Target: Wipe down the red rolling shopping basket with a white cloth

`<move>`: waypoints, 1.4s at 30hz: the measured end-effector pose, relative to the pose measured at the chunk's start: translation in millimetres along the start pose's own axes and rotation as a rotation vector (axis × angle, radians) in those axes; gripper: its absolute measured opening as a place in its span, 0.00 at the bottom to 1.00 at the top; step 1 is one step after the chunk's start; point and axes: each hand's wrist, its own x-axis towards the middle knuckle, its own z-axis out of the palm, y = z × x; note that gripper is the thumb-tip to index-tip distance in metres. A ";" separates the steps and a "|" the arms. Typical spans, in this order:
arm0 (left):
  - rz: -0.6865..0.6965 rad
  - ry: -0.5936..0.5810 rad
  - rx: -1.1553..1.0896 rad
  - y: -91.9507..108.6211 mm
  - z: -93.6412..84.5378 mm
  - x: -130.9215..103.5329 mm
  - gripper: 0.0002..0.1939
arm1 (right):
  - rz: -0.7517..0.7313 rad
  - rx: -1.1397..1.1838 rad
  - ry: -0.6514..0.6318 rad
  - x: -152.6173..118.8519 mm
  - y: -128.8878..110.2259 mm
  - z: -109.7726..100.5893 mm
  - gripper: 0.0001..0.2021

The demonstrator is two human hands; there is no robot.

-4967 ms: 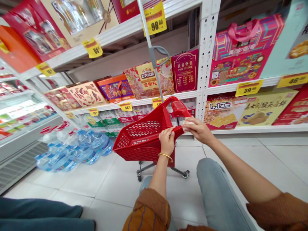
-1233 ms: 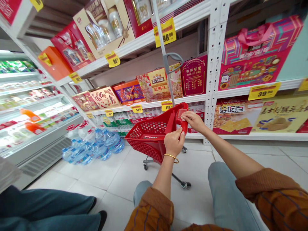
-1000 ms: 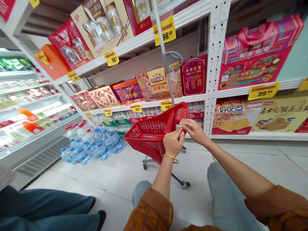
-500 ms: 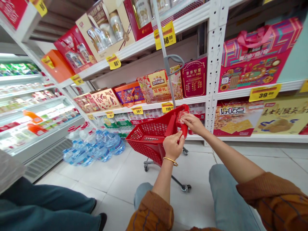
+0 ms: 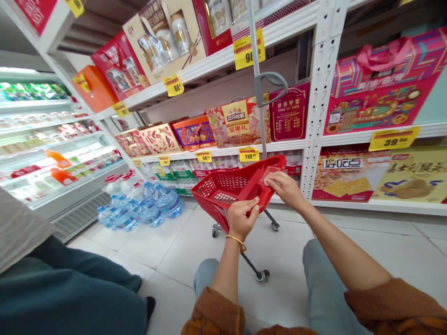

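Observation:
A red perforated basket [image 5: 221, 188] sits tilted on a wheeled metal frame [image 5: 251, 266]. My left hand [image 5: 242, 216], below a gold bracelet-wearing wrist's fingertips, is closed on the near side of the basket's rim. My right hand [image 5: 282, 186] is closed on the rim's right end, its fingers at a small clear-and-red piece there. Behind the basket rises a thin grey pole [image 5: 256, 51] with a grey loop handle [image 5: 274, 83].
White shelves [image 5: 223, 151] with boxed gifts stand in front. Water bottles [image 5: 139, 204] lie on the floor at left, beside a refrigerated case [image 5: 78, 195]. A person in dark trousers [image 5: 77, 288] stands close at left.
The basket's handle end has swung right and lower, and both hands have moved with it, the left hand slightly left. The view has shifted, and the person at left appears closer.

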 end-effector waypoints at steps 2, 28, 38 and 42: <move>-0.011 -0.009 -0.018 0.1 -5.6 -1.9 0.11 | -0.004 -0.014 0.010 -3.3 -7.9 0.8 0.14; 0.035 -0.086 0.681 39.7 9.5 -12.7 0.20 | -0.121 -0.113 -0.113 -21.0 -69.0 10.3 0.14; 0.142 -0.054 0.661 26.9 2.6 -16.8 0.19 | -0.049 -0.219 -0.138 -9.0 -52.9 1.9 0.16; 0.138 -0.059 0.636 26.5 3.5 -15.9 0.19 | 0.003 -0.251 -0.120 -4.2 -41.2 -4.3 0.17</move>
